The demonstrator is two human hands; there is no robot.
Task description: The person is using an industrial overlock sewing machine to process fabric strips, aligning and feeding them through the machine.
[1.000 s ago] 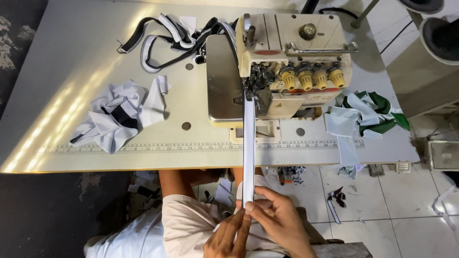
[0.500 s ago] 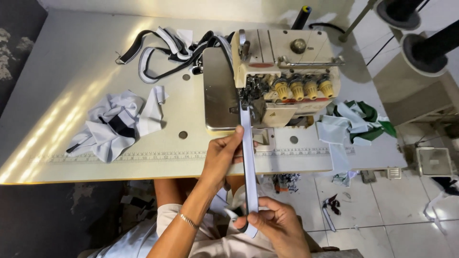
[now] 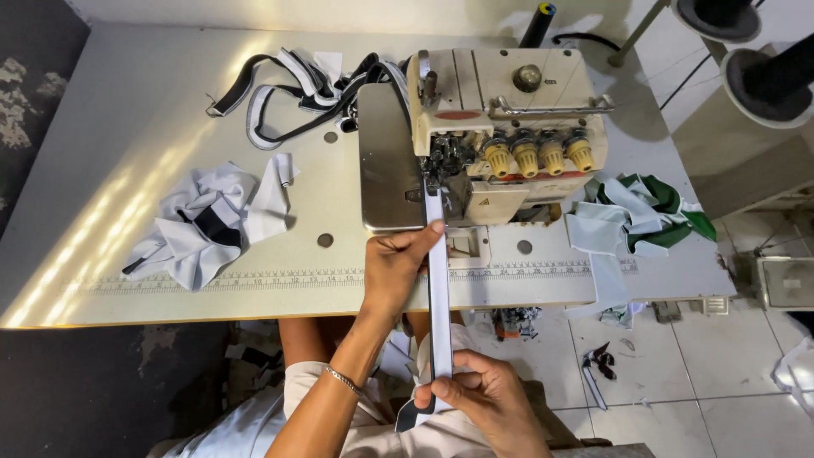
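My left hand [image 3: 395,265] pinches the strip [image 3: 438,288] near the presser foot [image 3: 437,174] (close!); right hand [image 3: 483,399] grips its tail, so uneven tension could skew the seam.

A heap of white and black fabric pieces [image 3: 208,222] lies on the left of the pale work table [image 3: 127,127], with black-and-white sewn bands [image 3: 292,89] piled farther back. Green and white cloth pieces [image 3: 640,212] hang over the table's right edge, above scraps [image 3: 604,360] on the tiled floor [image 3: 678,373].
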